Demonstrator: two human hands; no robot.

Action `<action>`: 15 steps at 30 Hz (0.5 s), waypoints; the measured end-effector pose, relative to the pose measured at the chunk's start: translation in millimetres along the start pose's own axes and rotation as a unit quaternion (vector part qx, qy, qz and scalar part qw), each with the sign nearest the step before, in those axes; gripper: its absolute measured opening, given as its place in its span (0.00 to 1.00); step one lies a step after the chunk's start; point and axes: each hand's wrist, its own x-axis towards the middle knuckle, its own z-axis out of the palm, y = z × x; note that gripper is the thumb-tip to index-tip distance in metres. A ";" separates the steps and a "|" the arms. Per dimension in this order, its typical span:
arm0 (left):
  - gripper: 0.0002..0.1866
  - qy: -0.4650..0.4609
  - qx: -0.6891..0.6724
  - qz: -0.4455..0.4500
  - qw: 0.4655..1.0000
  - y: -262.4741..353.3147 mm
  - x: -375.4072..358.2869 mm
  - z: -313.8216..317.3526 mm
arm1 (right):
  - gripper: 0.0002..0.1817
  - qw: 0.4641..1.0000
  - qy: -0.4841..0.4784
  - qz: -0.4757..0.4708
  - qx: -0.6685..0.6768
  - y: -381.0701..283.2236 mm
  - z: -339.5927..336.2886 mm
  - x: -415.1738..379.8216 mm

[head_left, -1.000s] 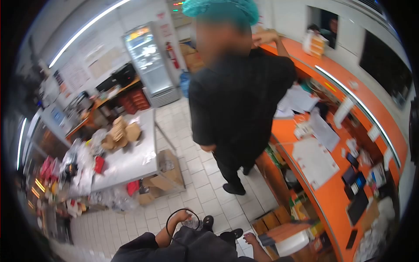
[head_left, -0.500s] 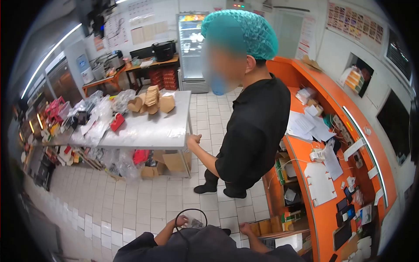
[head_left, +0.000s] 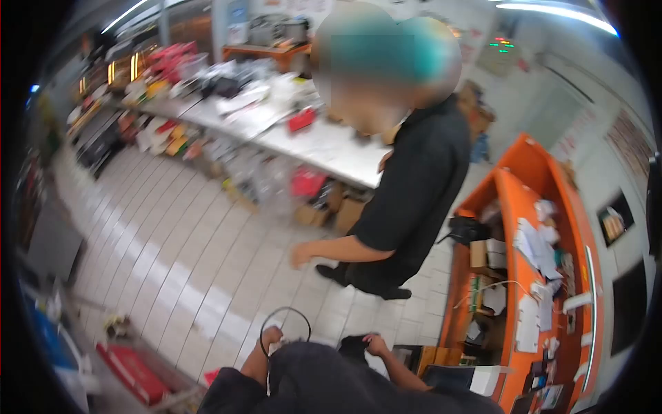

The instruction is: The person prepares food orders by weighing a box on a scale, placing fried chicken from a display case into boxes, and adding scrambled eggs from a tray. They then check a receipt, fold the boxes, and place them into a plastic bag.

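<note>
My left hand (head_left: 272,336) is low in front of my dark top, its fingers curled. A thin black cable loop (head_left: 308,319) arcs up beside and over that hand. My right hand (head_left: 374,345) is closed a little to the right of my body, its fingers at the edge of a black, dark-fabric-like shape (head_left: 354,347). What either hand holds is too small and blurred to make out. Ahead stands a person in a black shirt (head_left: 431,179) and green hair net, one hand (head_left: 301,256) lowered toward me.
A steel table (head_left: 338,148) behind the person carries plastic bags and a red item (head_left: 301,120). On the right runs an orange counter (head_left: 514,207) with papers and devices. A red box (head_left: 134,372) lies on a low surface at lower left. Pale tiles (head_left: 186,228) cover the floor.
My view has swung left and blurred, bringing the red box into sight. The person has turned, with one arm lower and nearer me. My hands stay in front of my body.
</note>
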 end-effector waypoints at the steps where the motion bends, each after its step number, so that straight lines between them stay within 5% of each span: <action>1: 0.14 0.002 0.070 0.043 0.997 -15.2 -42.1 -14.1 | 0.16 0.999 -0.032 -0.019 0.037 -17.8 13.2 9.8; 2: 0.16 -0.035 -0.287 -0.170 0.942 -31.1 -65.2 18.3 | 0.17 0.999 -0.045 -0.028 0.008 -36.3 28.6 21.2; 3: 0.17 0.091 -0.582 -0.365 0.721 6.8 -128.5 -30.6 | 0.18 0.996 -0.074 -0.057 -0.018 -60.9 32.7 28.7; 6: 0.13 0.254 -0.664 -0.420 0.564 -15.2 -209.5 4.6 | 0.18 0.987 -0.141 -0.036 -0.064 -144.6 41.0 70.0; 8: 0.12 0.245 -0.670 -0.493 0.497 -38.1 -237.3 36.6 | 0.17 0.980 -0.194 -0.002 -0.032 -189.1 50.9 102.9; 11: 0.14 0.225 -0.712 -0.461 0.480 -54.6 -271.4 47.0 | 0.21 0.972 -0.184 -0.111 -0.097 -249.7 72.2 138.0; 13: 0.15 0.274 -0.743 -0.444 0.419 -55.8 -274.9 35.8 | 0.21 0.939 -0.271 -0.151 -0.152 -289.3 85.9 161.9; 15: 0.19 0.274 -0.765 -0.413 0.412 -67.5 -275.9 16.5 | 0.22 0.896 -0.336 -0.184 -0.226 -299.8 119.2 195.7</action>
